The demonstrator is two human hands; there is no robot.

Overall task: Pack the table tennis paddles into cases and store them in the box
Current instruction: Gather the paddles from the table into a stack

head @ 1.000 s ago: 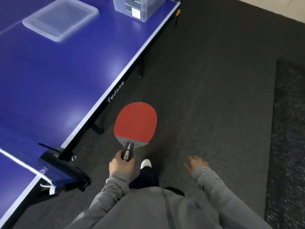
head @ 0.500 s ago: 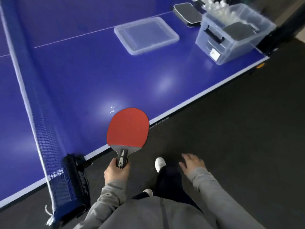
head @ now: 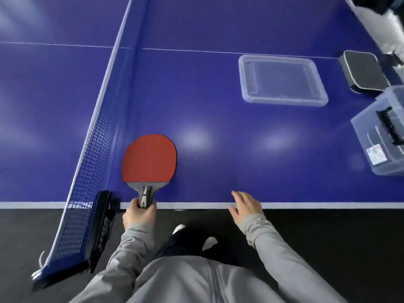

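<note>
My left hand [head: 139, 215] grips the handle of a red-faced paddle [head: 149, 159], held over the near edge of the blue table beside the net. My right hand [head: 246, 206] hovers at the table's white edge line with relaxed fingers, holding nothing. A black paddle case [head: 364, 72] lies at the far right of the table. The clear plastic box [head: 380, 138] with a black handle stands at the right edge of the view, partly cut off. Its clear lid [head: 282, 79] lies flat on the table, left of the case.
The blue net [head: 96, 136] runs from the near-left clamp post [head: 105, 217] away across the blue table [head: 218, 119]. Dark floor lies below the table edge, with my feet on it. A blurred white and black object sits at the top right corner.
My view has swung from the floor beside the table to face the table squarely. The paddle in my left hand is now over the table by the net; the right hand has come up to the edge.
</note>
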